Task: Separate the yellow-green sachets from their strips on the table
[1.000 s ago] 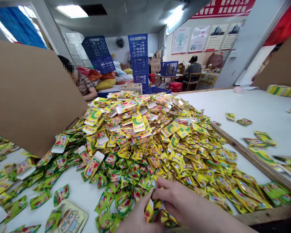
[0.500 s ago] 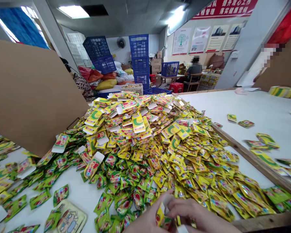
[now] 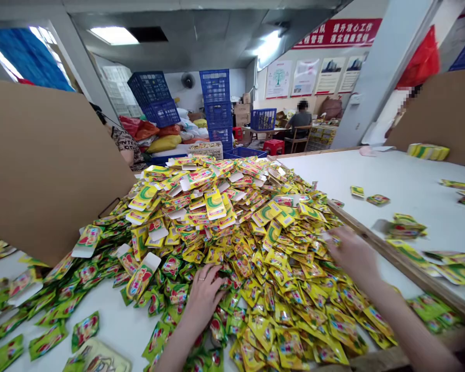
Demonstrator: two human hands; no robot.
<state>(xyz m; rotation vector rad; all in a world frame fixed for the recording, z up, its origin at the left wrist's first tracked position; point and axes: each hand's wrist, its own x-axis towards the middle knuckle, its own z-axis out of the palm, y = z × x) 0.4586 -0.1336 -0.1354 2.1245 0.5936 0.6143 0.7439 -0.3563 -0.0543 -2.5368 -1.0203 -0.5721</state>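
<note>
My left hand point(image 3: 206, 292), with a ring on one finger, reaches down onto the green packets point(image 3: 177, 293) at the front of the pile. Its fingers are spread and touch packets near where green meets yellow. My right hand point(image 3: 351, 253) is over the right side of the yellow packets point(image 3: 294, 289), close to the wooden strip point(image 3: 372, 240). Motion blurs its fingers, so I cannot tell what they hold. Beyond both hands, small yellow cartons point(image 3: 216, 204) with open white flaps lie heaped on top.
Several filled cartons point(image 3: 406, 227) lie on the white table point(image 3: 325, 165) right of the strip. A cardboard sheet point(image 3: 54, 170) stands at the left. An illustrated tin-like case point(image 3: 104, 356) is at the front left. Blue crates point(image 3: 217, 98) and a seated person point(image 3: 301, 121) are behind.
Both hands were together at the bottom around a small carton. They have parted, left onto the green packets, right toward the strip. The group of cartons beyond the strip looks different.
</note>
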